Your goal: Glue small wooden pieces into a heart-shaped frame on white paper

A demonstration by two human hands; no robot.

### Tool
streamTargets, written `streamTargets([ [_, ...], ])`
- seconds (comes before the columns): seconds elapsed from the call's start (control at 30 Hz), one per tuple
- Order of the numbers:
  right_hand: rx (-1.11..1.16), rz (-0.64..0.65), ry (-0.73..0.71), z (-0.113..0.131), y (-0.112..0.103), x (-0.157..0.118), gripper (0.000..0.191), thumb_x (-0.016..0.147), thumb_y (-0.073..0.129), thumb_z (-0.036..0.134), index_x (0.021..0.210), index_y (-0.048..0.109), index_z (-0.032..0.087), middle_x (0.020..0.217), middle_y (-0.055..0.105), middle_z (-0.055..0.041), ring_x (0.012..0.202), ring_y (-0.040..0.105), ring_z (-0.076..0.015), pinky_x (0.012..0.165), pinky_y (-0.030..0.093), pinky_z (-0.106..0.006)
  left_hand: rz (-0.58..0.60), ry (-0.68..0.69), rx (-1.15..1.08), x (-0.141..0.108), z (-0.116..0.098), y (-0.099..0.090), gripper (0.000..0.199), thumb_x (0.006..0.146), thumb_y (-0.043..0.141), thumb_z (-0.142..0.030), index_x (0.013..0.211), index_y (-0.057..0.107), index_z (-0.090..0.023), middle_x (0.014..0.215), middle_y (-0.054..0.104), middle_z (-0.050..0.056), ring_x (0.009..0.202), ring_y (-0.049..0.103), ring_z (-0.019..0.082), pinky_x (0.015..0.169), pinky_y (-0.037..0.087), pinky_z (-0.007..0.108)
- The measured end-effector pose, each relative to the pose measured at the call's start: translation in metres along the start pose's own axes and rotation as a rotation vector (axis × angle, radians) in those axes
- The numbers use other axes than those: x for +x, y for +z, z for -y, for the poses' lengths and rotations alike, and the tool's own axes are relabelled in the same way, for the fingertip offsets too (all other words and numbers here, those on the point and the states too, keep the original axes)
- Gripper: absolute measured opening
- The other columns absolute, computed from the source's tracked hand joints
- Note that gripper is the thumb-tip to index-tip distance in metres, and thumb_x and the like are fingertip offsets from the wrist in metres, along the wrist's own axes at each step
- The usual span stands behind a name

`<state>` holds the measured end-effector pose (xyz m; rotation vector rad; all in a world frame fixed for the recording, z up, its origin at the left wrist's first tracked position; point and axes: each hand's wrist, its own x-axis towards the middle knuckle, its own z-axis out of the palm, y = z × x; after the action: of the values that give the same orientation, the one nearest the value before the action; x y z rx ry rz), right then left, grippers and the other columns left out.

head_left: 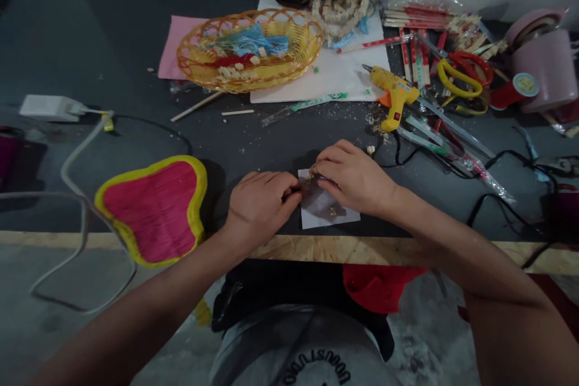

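My left hand is closed in a pinch over the left edge of a small white paper near the table's front edge. Opposite it, my right hand pinches a small light-brown piece above the paper's top edge. What the left fingertips hold is too small and dark to make out. A tiny golden-brown piece lies on the paper below the right hand.
A yellow glue gun with a black cord lies right of centre. Behind are a wicker basket and white sheets. Scissors, red thread and wrapped sticks crowd the right. A pink-and-yellow shape sits left, beside a white cable.
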<state>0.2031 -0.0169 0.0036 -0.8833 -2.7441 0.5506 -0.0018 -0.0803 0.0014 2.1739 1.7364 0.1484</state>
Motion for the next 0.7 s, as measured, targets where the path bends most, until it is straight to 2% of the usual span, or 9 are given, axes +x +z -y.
streamTargets([
  [0.37, 0.004, -0.004, -0.003, 0.0, 0.0, 0.0, 0.017, 0.092, 0.055, 0.016, 0.102, 0.069, 0.016, 0.109, 0.066, -0.0114, 0.102, 0.051, -0.0248, 0.086, 0.041, -0.04, -0.002, -0.009, 0.012, 0.002, 0.0, 0.0, 0.01, 0.087, 0.058, -0.029, 0.085, 0.066, -0.024, 0.078, 0.071, 0.0, 0.078, 0.066, 0.022, 0.075, 0.043, 0.036],
  [0.53, 0.003, -0.002, -0.002, 0.0, 0.001, 0.0, 0.017, 0.092, 0.055, 0.016, 0.104, 0.069, 0.016, 0.11, 0.065, -0.0112, 0.103, 0.051, -0.0247, 0.086, 0.041, -0.04, -0.023, 0.003, -0.09, -0.001, 0.006, 0.002, 0.01, 0.086, 0.064, -0.034, 0.088, 0.068, -0.025, 0.075, 0.071, -0.001, 0.074, 0.066, 0.019, 0.075, 0.044, 0.033],
  [0.7, 0.009, 0.003, 0.005, 0.001, 0.001, 0.0, 0.017, 0.092, 0.055, 0.016, 0.103, 0.069, 0.016, 0.111, 0.065, -0.0113, 0.103, 0.051, -0.0246, 0.087, 0.041, -0.04, -0.044, 0.04, -0.129, -0.002, 0.008, 0.002, 0.015, 0.089, 0.057, -0.03, 0.093, 0.07, -0.026, 0.079, 0.073, 0.0, 0.076, 0.066, 0.018, 0.075, 0.045, 0.032],
])
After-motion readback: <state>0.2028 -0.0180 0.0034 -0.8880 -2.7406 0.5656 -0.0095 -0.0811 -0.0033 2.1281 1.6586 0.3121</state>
